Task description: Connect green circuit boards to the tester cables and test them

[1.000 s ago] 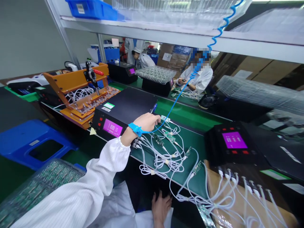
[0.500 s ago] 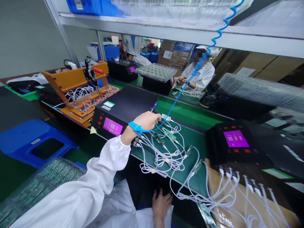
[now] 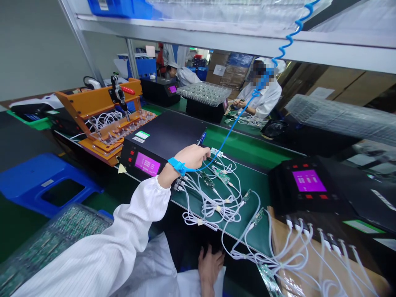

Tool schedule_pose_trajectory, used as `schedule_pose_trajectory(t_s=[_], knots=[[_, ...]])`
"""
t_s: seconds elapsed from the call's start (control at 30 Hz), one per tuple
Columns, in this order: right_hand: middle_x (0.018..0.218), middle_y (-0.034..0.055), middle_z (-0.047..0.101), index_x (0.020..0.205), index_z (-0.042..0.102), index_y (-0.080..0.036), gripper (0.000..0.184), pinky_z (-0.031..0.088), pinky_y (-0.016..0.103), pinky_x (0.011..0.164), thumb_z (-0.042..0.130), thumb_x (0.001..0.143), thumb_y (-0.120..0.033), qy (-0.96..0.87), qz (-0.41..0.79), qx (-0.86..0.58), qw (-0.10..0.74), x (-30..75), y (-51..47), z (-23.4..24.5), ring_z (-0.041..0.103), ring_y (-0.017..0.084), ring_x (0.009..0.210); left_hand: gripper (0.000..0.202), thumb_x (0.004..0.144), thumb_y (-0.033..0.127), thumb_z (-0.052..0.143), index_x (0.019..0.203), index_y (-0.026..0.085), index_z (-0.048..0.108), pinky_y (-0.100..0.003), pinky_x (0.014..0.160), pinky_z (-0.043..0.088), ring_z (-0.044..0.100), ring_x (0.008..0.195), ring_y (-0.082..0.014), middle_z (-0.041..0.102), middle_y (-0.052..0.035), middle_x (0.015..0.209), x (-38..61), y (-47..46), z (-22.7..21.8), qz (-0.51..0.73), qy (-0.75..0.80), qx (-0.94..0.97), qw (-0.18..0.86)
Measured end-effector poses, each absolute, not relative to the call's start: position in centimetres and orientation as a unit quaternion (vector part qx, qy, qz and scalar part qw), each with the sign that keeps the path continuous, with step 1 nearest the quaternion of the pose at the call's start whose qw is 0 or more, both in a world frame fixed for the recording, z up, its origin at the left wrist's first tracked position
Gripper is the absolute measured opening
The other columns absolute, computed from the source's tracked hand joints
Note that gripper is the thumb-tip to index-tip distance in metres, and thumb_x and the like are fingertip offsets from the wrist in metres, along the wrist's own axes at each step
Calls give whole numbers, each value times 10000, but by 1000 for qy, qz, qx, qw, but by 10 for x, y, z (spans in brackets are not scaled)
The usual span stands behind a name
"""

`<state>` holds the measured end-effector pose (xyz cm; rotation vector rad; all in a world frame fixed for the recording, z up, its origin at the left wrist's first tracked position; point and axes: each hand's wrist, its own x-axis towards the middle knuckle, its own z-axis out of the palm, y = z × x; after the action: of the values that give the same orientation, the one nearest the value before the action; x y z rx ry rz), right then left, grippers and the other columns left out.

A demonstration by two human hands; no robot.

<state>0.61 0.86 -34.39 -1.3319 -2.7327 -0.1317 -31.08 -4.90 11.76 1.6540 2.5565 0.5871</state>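
My left hand (image 3: pixel 192 157), in a white sleeve with a blue wrist strap (image 3: pixel 177 166), reaches out over the green mat (image 3: pixel 247 173). Its fingers are curled at a small circuit board (image 3: pixel 215 152) on a white cable; the grip itself is hidden behind the knuckles. Beside it lie more small boards (image 3: pixel 220 175) on tangled white cables (image 3: pixel 213 204). My right hand (image 3: pixel 210 266) rests low on my lap below the bench edge, fingers spread and empty.
A black tester with a magenta screen (image 3: pixel 147 163) sits left of my hand, another (image 3: pixel 308 181) to the right. An orange clamp fixture (image 3: pixel 105 115) and a blue stool (image 3: pixel 43 183) stand left. A tray of boards (image 3: pixel 52 239) lies near left. People in white work opposite.
The view has drifted slightly. My left hand stays at the small board and my right hand stays on my lap.
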Motion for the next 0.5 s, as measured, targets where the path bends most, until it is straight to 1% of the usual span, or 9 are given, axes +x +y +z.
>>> schedule_pose_trajectory(t_s=[0.17, 0.27, 0.37, 0.5], knots=[[1459, 336, 528, 1286, 742, -125, 440, 465, 572, 1020, 539, 981, -370, -897, -35, -439, 48, 6, 8, -344, 542, 478, 1333, 404, 885, -23, 452, 1149, 180, 680, -337, 924, 566, 740, 1062, -224, 795, -47, 1105, -311, -49, 118, 190, 826, 531, 22], [1462, 322, 531, 1290, 742, -132, 432, 463, 570, 1026, 563, 977, -371, -895, -40, -442, 45, 6, 8, -343, 539, 472, 1335, 408, 881, -29, 449, 1146, 178, 680, -336, 919, 564, 739, 1064, -226, 796, -47, 1101, -310, -49, 118, 189, 825, 532, 22], [1456, 329, 527, 1301, 744, -132, 438, 457, 554, 1037, 592, 973, -379, -896, -42, -440, 43, 6, 8, -343, 540, 476, 1330, 415, 879, -32, 441, 1152, 173, 677, -345, 917, 565, 737, 1066, -233, 795, -48, 1102, -310, -49, 118, 188, 825, 532, 25], [1442, 325, 530, 1318, 737, -133, 441, 456, 551, 1040, 576, 983, -371, -896, -36, -440, 41, 6, 8, -343, 543, 471, 1322, 404, 886, -25, 439, 1149, 171, 675, -345, 918, 563, 738, 1060, -233, 793, -51, 1109, -310, -49, 118, 189, 826, 530, 23]])
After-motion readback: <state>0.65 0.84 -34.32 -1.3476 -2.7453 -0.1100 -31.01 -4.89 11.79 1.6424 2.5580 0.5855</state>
